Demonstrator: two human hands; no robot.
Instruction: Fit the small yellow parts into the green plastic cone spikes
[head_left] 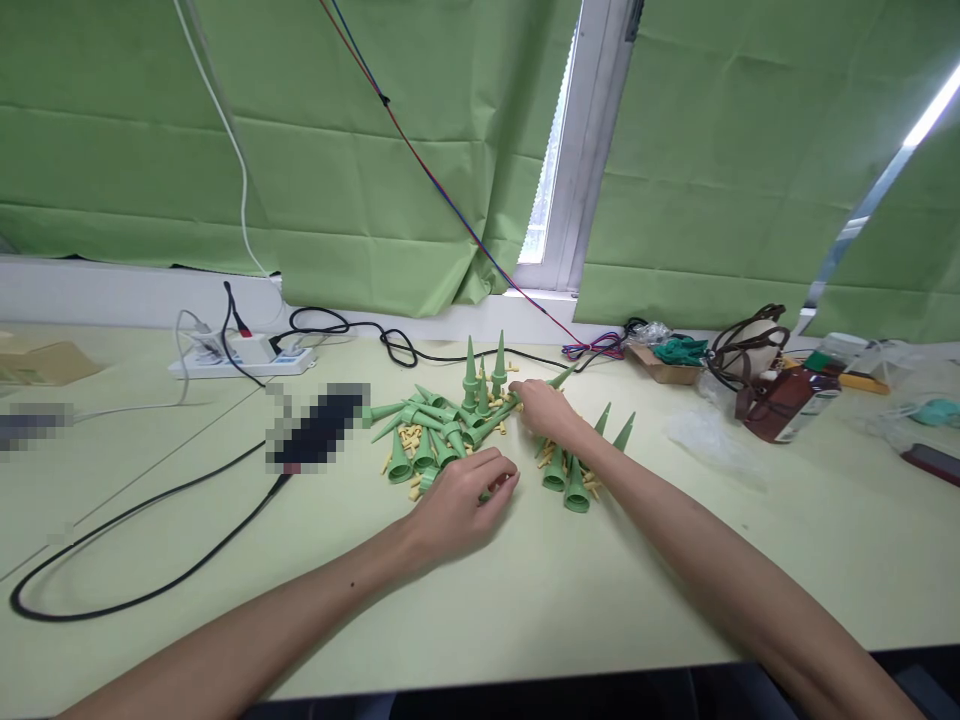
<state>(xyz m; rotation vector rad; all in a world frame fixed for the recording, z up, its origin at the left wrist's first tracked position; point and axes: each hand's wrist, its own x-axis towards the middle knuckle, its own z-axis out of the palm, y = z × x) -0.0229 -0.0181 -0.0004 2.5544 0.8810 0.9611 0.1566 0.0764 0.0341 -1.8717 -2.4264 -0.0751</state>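
Note:
Hollow green plastic spikes (452,434), each tapering to a point, lie in a loose pile in front of me. Small yellow plugs (411,437) are scattered among them. Several spikes stand upright at the back, one of them a tall spike (470,375). My right hand (546,410) reaches to the pile's far right side, its fingers pinched at the tip end of a slanting green spike (495,421). At the near edge rests my left hand (466,500), fingers curled toward the thumb; whatever they hold is mostly hidden. Under my right wrist lie more spikes (576,488), open ends facing me.
A dark, blurred-out device (322,428) with a black cable lies left of the pile. Behind it is a white power strip (244,358). At right stand a brown bottle (793,400), a small cardboard box (664,364) and a clear plastic bag (709,440).

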